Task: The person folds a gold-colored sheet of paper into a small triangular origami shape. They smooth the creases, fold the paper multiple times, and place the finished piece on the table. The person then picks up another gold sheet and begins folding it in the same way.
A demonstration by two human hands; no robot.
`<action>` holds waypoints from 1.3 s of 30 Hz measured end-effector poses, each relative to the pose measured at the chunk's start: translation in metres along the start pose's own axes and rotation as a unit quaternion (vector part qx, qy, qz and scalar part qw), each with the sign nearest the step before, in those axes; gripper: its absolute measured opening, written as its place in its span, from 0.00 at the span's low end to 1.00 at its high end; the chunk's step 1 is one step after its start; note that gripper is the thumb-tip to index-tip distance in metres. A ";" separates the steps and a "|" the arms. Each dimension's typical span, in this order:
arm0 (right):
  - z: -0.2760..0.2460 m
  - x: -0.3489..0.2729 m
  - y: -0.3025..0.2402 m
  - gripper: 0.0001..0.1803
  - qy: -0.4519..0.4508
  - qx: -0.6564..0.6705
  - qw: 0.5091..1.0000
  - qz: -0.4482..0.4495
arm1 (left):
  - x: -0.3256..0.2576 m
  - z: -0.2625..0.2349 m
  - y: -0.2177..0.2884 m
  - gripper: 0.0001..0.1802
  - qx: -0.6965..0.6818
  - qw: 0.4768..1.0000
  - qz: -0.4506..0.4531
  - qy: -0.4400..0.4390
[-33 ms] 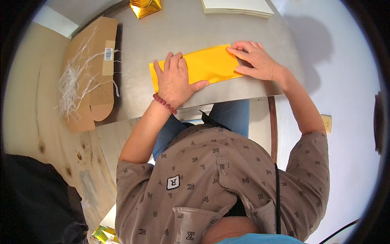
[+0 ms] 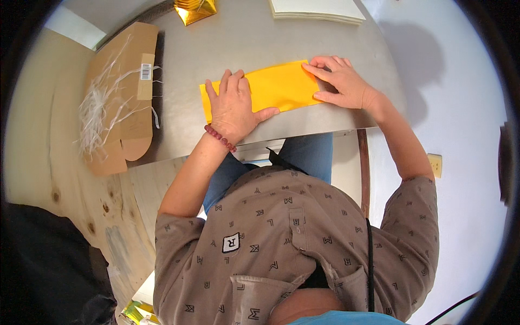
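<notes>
The left hand (image 2: 232, 105) lies flat and spread out on the yellow paper (image 2: 281, 86); the right hand (image 2: 349, 88) touches its other end; I cannot tell if it pinches.

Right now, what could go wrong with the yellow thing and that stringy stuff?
The flat, yellow, paper-like rectangle might crease, since the left hand presses near its left end while the right hand touches its right end. It could skid if pushed, as the grey tabletop looks smooth. Thin white strands stick out past the brown cardboard, so they might snag.
</notes>
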State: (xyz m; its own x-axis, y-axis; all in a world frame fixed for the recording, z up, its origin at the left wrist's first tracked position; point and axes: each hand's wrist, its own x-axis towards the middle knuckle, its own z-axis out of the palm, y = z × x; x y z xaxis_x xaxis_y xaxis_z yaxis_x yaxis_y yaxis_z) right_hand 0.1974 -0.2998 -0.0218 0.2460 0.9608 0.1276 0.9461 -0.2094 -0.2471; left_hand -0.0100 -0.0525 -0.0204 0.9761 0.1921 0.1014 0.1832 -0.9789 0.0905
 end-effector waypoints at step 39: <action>0.019 0.037 -0.075 0.19 0.041 -0.057 0.991 0.114 | 0.000 -0.004 0.006 0.57 0.024 0.999 -0.014 -0.023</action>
State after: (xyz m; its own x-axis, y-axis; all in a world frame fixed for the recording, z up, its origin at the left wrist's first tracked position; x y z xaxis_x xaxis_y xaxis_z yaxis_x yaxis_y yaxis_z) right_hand 0.1319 -0.2450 -0.0169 0.4672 0.8697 0.1594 0.8808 -0.4420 -0.1698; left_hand -0.0093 -0.0581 -0.0154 0.9746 0.2175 0.0538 0.2152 -0.9755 0.0450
